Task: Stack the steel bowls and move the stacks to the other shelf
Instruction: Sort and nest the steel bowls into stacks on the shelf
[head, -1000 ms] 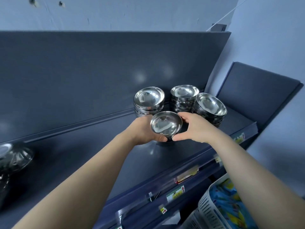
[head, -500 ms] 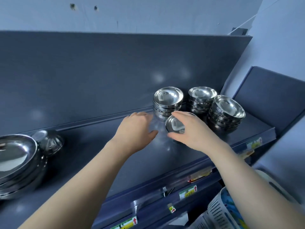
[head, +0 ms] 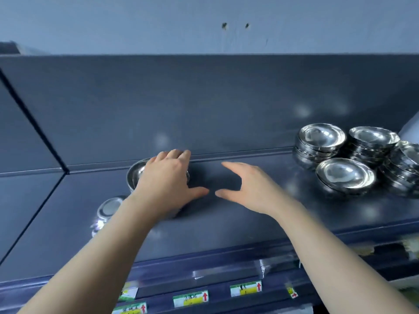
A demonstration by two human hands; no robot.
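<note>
Several stacks of steel bowls (head: 319,143) stand at the right end of the dark shelf (head: 226,223), with one low bowl (head: 345,176) in front of them. My left hand (head: 165,184) lies spread over a larger steel bowl (head: 135,175) in the shelf's middle, fingers reaching its far rim; the hand hides most of it. My right hand (head: 247,186) hovers beside it, fingers straight, holding nothing. An upturned steel bowl (head: 108,209) sits to the left of my left forearm.
The shelf's dark back panel (head: 204,105) rises behind the bowls. A panel seam (head: 34,123) runs diagonally at the left. Price labels (head: 190,299) line the front rail below.
The view has swung left. Both hands left the small bowl by the stacks and moved left. My left hand now covers a larger bowl; my right hand is empty.
</note>
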